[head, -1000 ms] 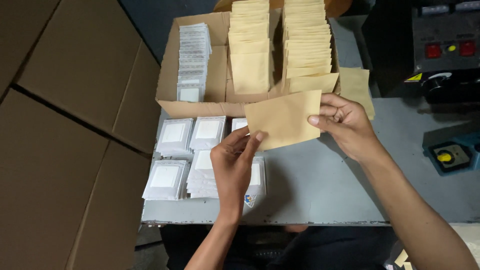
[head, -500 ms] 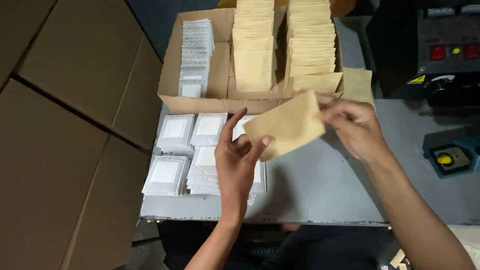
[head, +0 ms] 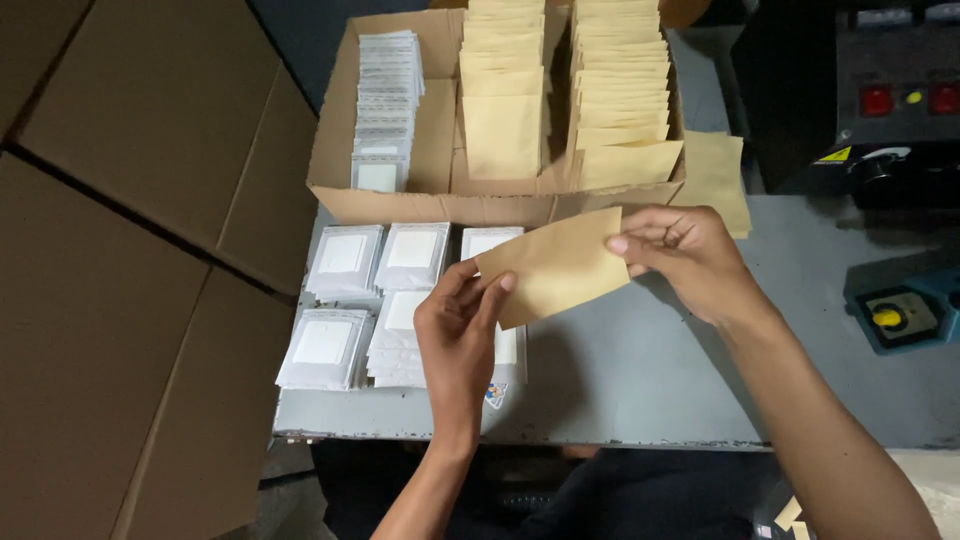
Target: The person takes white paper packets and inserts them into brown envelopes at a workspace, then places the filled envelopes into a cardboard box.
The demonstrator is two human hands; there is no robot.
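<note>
Kraft envelope (head: 555, 265), one, sits above the grey table (head: 640, 370), pinched by left hand (head: 458, 335) at seven o'clock and right hand (head: 680, 255) at three; perhaps five white sachet stacks (head: 390, 290) lie beneath.

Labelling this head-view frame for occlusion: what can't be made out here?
- Flat tan paper envelope: open end and any contents not visible; left hand and right hand cover its ends.
- Stacks of white square sachets: the nearest one sits under the left hand.
- Open cardboard box: far end cut off by the top edge.
- Dark machine with red buttons: cut off at the right, too dim.
</note>
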